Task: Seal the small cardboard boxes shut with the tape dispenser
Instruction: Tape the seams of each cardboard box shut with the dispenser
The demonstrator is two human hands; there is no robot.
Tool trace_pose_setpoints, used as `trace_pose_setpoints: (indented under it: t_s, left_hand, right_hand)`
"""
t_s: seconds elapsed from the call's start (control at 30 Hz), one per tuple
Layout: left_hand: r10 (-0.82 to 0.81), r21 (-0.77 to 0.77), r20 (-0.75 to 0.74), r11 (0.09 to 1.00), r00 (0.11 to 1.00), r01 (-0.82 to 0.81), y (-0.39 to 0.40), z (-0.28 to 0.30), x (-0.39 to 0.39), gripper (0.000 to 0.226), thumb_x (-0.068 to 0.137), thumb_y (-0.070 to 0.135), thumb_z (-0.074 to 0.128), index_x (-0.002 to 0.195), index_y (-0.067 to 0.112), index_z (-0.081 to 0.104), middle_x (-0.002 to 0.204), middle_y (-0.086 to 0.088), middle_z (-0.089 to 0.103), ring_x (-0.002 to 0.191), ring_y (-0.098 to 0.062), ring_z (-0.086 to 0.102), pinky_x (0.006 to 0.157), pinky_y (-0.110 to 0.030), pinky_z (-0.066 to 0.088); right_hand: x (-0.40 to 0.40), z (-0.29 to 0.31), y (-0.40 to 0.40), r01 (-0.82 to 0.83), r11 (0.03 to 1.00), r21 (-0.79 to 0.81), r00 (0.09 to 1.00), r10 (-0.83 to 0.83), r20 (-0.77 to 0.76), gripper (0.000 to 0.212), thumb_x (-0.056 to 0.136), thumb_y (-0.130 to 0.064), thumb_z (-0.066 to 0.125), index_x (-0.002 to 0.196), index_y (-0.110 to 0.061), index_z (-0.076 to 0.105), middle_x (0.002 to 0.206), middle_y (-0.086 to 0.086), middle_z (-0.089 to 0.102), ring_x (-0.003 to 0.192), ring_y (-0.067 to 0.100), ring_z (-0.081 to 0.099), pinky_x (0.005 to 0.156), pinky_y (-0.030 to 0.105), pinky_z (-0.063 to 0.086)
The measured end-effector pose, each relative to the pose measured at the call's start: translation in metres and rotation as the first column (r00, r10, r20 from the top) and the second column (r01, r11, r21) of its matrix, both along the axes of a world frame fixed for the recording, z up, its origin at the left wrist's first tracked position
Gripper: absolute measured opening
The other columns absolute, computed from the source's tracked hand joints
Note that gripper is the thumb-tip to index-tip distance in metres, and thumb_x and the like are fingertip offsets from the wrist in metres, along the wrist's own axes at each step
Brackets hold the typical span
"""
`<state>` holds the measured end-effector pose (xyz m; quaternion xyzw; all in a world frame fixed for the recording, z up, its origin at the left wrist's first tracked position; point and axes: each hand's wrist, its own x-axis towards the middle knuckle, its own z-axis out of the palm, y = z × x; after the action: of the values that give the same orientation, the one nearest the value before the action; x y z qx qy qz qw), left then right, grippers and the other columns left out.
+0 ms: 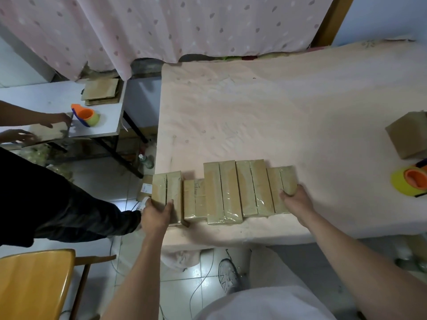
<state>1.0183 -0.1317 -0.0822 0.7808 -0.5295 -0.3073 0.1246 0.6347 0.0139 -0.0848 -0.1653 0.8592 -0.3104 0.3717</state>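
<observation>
Several small taped cardboard boxes (225,191) stand side by side in a row near the front edge of the pink-covered table (277,107). My left hand (157,210) grips the leftmost box (167,188), thumb on top. At the other end, my right hand (297,200) holds the rightmost box (283,181), fingers curled on its near corner. A yellow and orange tape dispenser (410,182) lies at the table's right edge, apart from both hands. Another cardboard box (409,137) sits behind it.
Another person at the left works at a white side table (57,98), which carries an orange tape dispenser (85,115) and flat cardboard (101,91). A yellow wooden chair (34,282) stands at the lower left. A pink curtain (184,26) hangs behind.
</observation>
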Motion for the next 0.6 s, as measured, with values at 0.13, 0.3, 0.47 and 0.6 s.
trace_pose_setpoints:
  t_s: [0.13, 0.3, 0.47, 0.6]
  left_hand:
    - [-0.055, 0.038, 0.064, 0.998, 0.996, 0.053, -0.003, -0.001, -0.001, 0.074, 0.086, 0.057, 0.065, 0.137, 0.008, 0.043, 0.126, -0.017, 0.061, 0.117, -0.039, 0.057, 0.095, -0.051, 0.050]
    - [-0.320, -0.010, 0.343, 0.939, 0.883, 0.344, -0.002, 0.027, -0.030, 0.055, 0.099, 0.038, 0.048, 0.147, 0.015, 0.035, 0.153, -0.011, 0.038, 0.143, -0.033, 0.031, 0.115, -0.061, 0.024]
    - [-0.612, -0.030, 0.336, 0.752, 0.715, 0.658, 0.008, 0.072, -0.121, 0.054, 0.107, 0.038, 0.023, 0.156, 0.016, 0.026, 0.165, -0.007, 0.019, 0.153, -0.028, 0.013, 0.121, -0.057, 0.011]
    - [-0.777, -0.066, 0.344, 0.540, 0.527, 0.839, 0.024, 0.101, -0.210, 0.055, 0.107, 0.038, 0.020, 0.157, 0.015, 0.022, 0.166, -0.006, 0.018, 0.153, -0.025, 0.011, 0.122, -0.054, 0.008]
  right_hand:
    - [0.008, 0.004, -0.004, 0.001, 0.998, 0.062, 0.994, 0.005, -0.105, 0.050, 0.094, -0.033, 0.066, 0.130, -0.005, 0.046, 0.124, 0.015, 0.063, 0.114, 0.036, 0.061, 0.093, 0.039, 0.049]
    - [0.016, 0.027, -0.017, -0.192, 0.931, 0.310, 0.792, 0.333, -0.511, 0.062, 0.095, -0.031, 0.062, 0.141, 0.002, 0.039, 0.134, 0.027, 0.051, 0.123, 0.044, 0.050, 0.105, 0.048, 0.040]
    - [0.015, 0.078, -0.040, -0.475, 0.780, 0.408, 0.526, 0.624, -0.578, 0.060, 0.103, -0.027, 0.040, 0.156, -0.008, 0.020, 0.159, 0.019, 0.025, 0.147, 0.033, 0.026, 0.123, 0.046, 0.016]
    - [0.003, 0.122, -0.035, -0.523, 0.739, 0.425, 0.471, 0.666, -0.578, 0.058, 0.106, -0.037, 0.034, 0.155, -0.007, 0.022, 0.160, 0.018, 0.024, 0.148, 0.031, 0.024, 0.123, 0.046, 0.010]
